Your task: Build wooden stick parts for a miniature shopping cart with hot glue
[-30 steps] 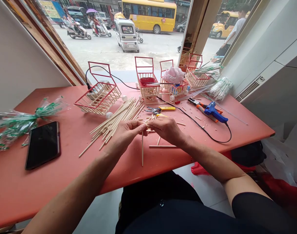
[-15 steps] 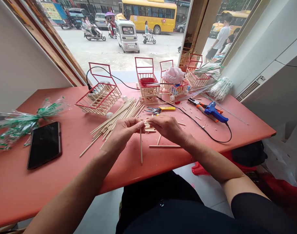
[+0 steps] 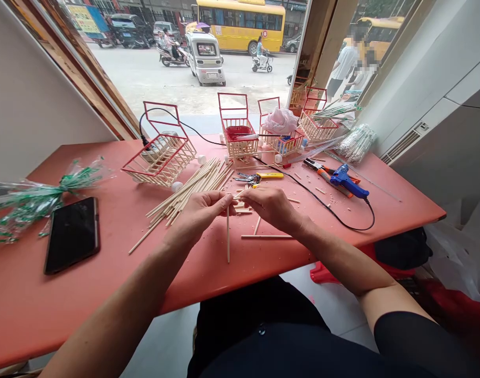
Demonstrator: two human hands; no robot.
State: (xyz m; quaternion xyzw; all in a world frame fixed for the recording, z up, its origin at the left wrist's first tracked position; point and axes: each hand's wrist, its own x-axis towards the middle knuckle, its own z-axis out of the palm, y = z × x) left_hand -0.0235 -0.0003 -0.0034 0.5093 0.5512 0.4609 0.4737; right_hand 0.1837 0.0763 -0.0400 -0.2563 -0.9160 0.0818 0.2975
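Between thumb and fingers, my left hand (image 3: 210, 207) pinches a thin wooden stick (image 3: 228, 239), which points down towards me over the table. My right hand (image 3: 271, 207) is close beside it, fingertips closed on a short pale piece of wooden stick (image 3: 237, 197), mostly hidden by the fingers. The two sets of fingertips nearly meet. Short cut sticks (image 3: 245, 211) lie just behind and under the hands. To the left a heap of long wooden sticks (image 3: 192, 189) fans out. One more stick (image 3: 265, 237) lies in front of my right wrist.
On the red table (image 3: 137, 294) stand small stick-built carts (image 3: 161, 157) with red rims. Yellow-handled pliers (image 3: 269, 175), a blue glue gun (image 3: 345, 179) with a black cord, and orange-handled pliers (image 3: 321, 169) lie beyond my hands. A phone (image 3: 72, 234) and plastic-wrapped bundles (image 3: 62, 189) are at left.
My hands stay almost in place, with the left hand's stick still pointing down. Outside the window, the riders on scooters have moved to the right.
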